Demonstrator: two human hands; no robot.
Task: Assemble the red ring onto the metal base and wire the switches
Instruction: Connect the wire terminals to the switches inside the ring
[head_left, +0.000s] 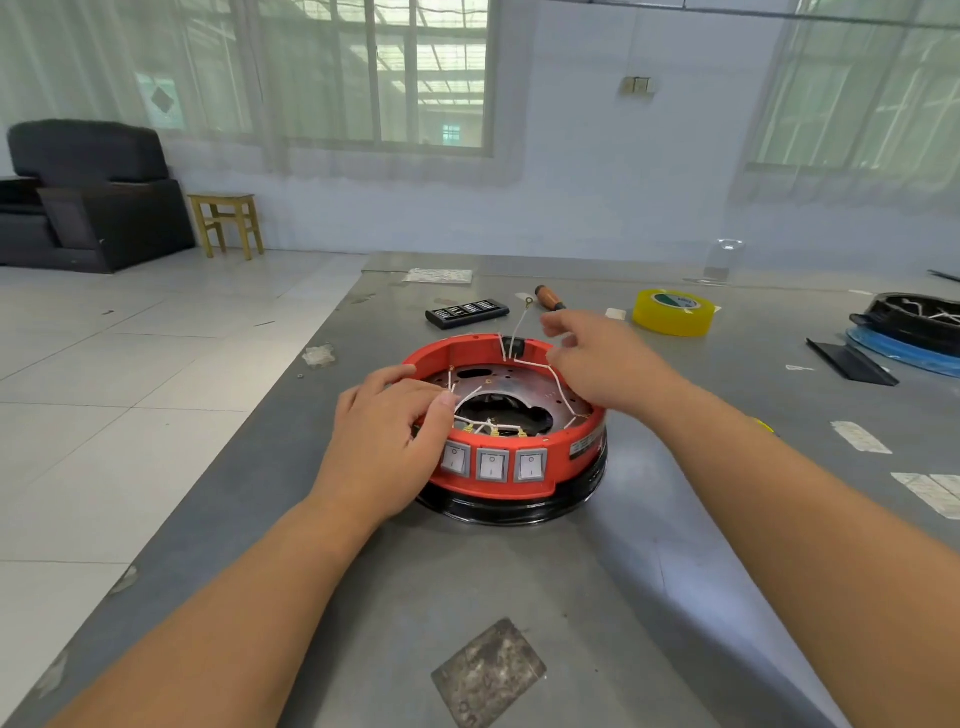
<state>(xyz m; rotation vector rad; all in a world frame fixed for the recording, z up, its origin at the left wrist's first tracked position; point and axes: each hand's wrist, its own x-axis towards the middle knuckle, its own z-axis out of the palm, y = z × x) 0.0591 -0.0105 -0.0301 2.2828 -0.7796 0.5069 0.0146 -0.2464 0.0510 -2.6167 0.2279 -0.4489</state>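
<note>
The red ring (566, 441) sits on the round metal base (511, 387), which rests on a black bottom part (519, 512) on the grey table. Three white rocker switches (492, 464) face me on the ring's front. White wires (558, 382) run across the base to the switch terminals and a black block at the ring's far side. My left hand (384, 441) rests on the ring's left rim, its thumb and forefinger pinching a white wire. My right hand (602, 358) hovers over the right rim with relaxed fingers, beside a wire; whether it touches it I cannot tell.
Behind the ring lie a black bit case (466, 312), a wooden-handled screwdriver (550, 299) and a yellow tape roll (674, 312). At the right edge are a black and blue round part (914, 332) and a black strip (849, 362). The table's left edge drops to a tiled floor.
</note>
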